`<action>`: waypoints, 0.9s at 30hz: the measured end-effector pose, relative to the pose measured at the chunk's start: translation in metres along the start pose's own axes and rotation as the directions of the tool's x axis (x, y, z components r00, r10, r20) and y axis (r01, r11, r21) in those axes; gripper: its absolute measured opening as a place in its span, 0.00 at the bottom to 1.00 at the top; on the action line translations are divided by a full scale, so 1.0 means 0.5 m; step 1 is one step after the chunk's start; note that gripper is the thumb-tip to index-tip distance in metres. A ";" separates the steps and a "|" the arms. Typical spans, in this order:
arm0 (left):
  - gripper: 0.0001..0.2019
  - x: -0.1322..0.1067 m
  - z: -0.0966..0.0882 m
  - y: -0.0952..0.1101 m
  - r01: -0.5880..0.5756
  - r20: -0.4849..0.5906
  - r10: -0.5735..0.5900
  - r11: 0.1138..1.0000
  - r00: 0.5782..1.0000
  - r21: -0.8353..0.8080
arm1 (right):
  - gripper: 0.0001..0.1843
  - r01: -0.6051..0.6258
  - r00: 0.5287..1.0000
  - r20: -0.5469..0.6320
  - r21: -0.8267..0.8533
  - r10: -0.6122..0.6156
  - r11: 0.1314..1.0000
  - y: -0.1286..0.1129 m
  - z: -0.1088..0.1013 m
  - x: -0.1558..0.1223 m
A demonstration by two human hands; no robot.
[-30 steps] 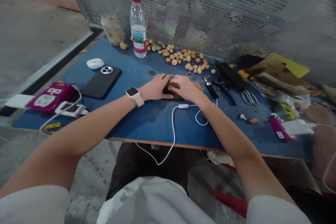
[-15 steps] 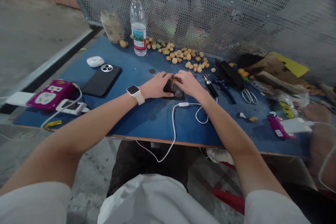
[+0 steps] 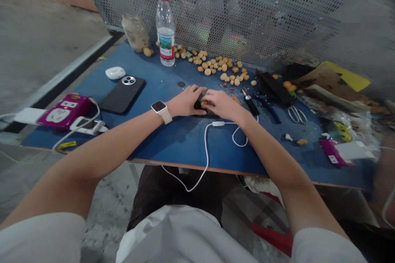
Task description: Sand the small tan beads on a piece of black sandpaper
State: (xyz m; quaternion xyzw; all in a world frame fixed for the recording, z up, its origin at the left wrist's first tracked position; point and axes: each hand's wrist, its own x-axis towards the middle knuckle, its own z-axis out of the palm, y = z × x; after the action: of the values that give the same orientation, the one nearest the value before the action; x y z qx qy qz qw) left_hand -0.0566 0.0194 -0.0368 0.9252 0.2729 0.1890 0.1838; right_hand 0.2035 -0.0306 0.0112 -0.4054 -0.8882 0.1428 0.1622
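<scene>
On the blue table, my left hand (image 3: pixel 187 102), wearing a watch (image 3: pixel 159 107) at its wrist, lies at the left side of a dark flat sheet (image 3: pixel 206 113). Its thumb and fingers are apart, with the thumb resting on the sheet. My right hand (image 3: pixel 224 103) is closed at the fingertips over the same sheet, pinching a small tan round nut (image 3: pixel 203 103) that is mostly covered. The two hands nearly touch. Just right of them lies a black-handled pen-like tool (image 3: pixel 251 102), beside blue-handled pliers (image 3: pixel 271 111).
Many tan nuts (image 3: pixel 220 63) lie along the back by a water bottle (image 3: pixel 166 33) and a perforated metal screen (image 3: pixel 247 16). A phone (image 3: pixel 123 96) and purple power strip (image 3: pixel 66 111) are left; scissors (image 3: pixel 297 114) lie right. A white cable (image 3: pixel 206 148) hangs over the front edge.
My right hand has turned and moved slightly down and closer to my left hand, covering more of the dark sheet. The whole view has shifted a little.
</scene>
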 end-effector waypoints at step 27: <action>0.49 -0.006 -0.004 0.012 -0.001 0.007 0.001 0.999 1.000 0.054 | 0.15 0.019 1.000 -0.023 -0.025 -0.019 1.000 0.009 -0.003 -0.015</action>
State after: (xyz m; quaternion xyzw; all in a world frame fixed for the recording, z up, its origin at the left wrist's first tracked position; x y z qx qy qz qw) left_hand -0.0571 0.0133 -0.0332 0.9307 0.2767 0.1782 0.1595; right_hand 0.2118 -0.0333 0.0097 -0.4005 -0.8919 0.1255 0.1686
